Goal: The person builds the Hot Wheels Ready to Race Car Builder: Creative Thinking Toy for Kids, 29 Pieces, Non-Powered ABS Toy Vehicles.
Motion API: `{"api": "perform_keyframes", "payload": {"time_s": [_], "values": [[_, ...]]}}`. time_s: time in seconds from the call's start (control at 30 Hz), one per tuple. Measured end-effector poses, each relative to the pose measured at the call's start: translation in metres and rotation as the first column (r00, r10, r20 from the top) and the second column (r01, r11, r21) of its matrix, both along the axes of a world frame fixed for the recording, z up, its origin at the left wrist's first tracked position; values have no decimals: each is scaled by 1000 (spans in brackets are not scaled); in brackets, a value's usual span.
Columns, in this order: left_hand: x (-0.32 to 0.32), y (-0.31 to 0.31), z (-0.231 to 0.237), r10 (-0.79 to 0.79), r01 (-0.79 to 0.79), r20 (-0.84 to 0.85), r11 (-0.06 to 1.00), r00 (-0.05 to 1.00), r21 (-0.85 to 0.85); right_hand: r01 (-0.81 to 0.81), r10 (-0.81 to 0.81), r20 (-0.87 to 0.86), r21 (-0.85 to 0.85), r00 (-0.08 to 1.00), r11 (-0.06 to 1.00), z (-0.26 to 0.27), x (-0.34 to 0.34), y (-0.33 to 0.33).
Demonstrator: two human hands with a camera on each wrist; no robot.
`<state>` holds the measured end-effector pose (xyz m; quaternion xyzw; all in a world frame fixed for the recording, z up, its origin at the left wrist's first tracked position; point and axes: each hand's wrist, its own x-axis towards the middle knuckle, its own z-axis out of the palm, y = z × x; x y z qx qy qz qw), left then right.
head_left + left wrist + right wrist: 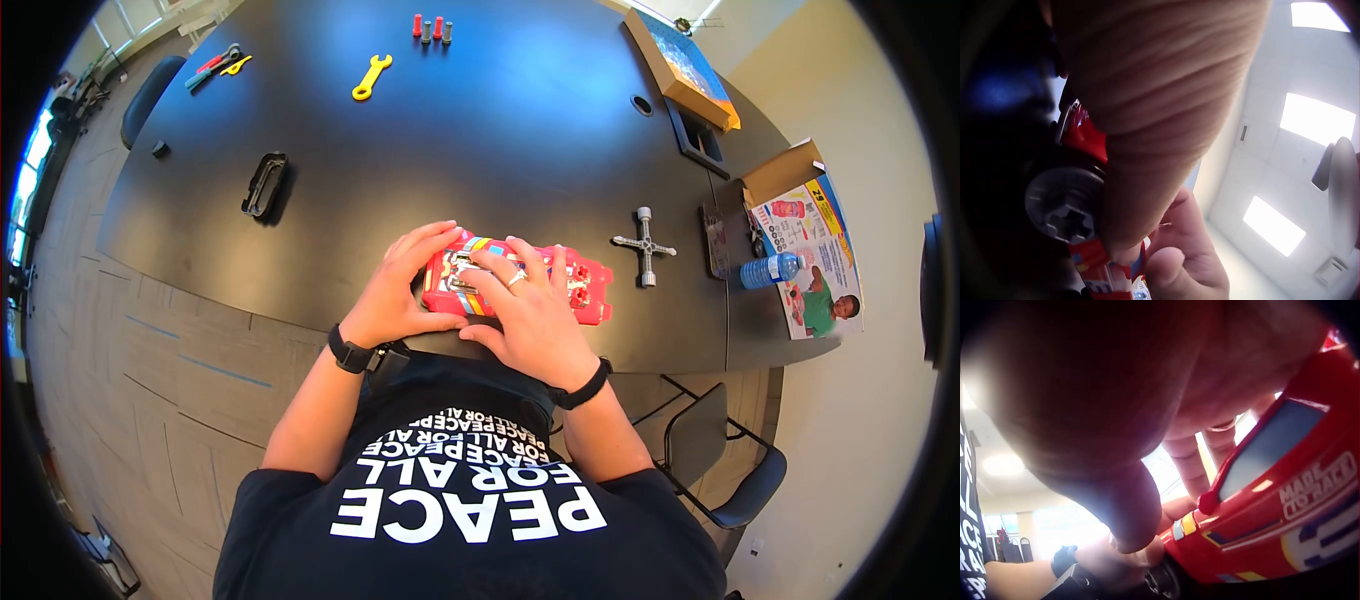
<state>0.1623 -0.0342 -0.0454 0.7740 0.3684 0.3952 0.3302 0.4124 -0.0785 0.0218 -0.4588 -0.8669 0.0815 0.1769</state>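
Note:
A red toy race car (591,290) with yellow and blue stripes lies near the table's front edge in the head view. My left hand (392,285) grips its left end, fingers over the far side and thumb at the near side. The right hand (530,318), with a ring, lies across the car's top, fingers bent over it. In the left wrist view a grey wheel (1063,206) shows beside the left thumb. The right wrist view shows the car's red side (1260,534) with its window; the right thumb is near the front wheel (1162,580).
A black tray (265,187) lies left, a grey cross wrench (645,247) right. Farther back are a yellow wrench (373,78), red and grey pegs (438,30) and small tools (213,68). A bottle (772,270), printed box (815,250) and open box (680,70) stand at right.

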Motion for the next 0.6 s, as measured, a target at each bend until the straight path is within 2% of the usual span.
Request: {"api": "perform_keyframes", "payload": {"time_s": [0.07,0.13,0.17,0.23,0.3,0.33,0.37,0.4,0.43,0.5,0.57,0.6], "values": [[1,0,0,8,-8,4,1000,1000,9,-30,30,-16,31,999,999,0,3,4],[2,-2,2,26,-26,41,1000,999,-4,-14,39,-272,96,961,995,5,10,2],[2,-2,2,42,-42,37,999,998,-5,-30,55,-276,95,960,995,6,17,0],[2,-1,-2,66,-61,111,997,992,-47,181,-72,-501,172,863,968,7,37,-9],[2,-2,0,71,-67,87,996,994,-52,441,-246,-563,240,789,865,-7,55,-12],[2,-3,1,117,-115,72,993,990,-27,453,-256,-565,241,785,858,-17,66,-15],[4,-3,3,157,-157,62,988,986,1,483,-329,-681,41,655,875,-27,77,-18],[5,-4,5,132,-133,64,991,989,3,474,-413,-760,-158,502,866,-38,85,-22],[4,-5,8,155,-158,80,987,985,23,496,-425,-759,-156,493,854,-47,90,-27],[1,-5,5,155,-159,96,986,983,40,347,-463,-832,-355,306,868,-66,96,-38],[-2,-3,1,92,-80,199,994,976,-71,297,-409,-840,-313,357,902,-80,97,-44],[-2,-3,1,73,-56,211,995,975,-86,289,-409,-850,-321,333,902,-85,97,-46]]}}
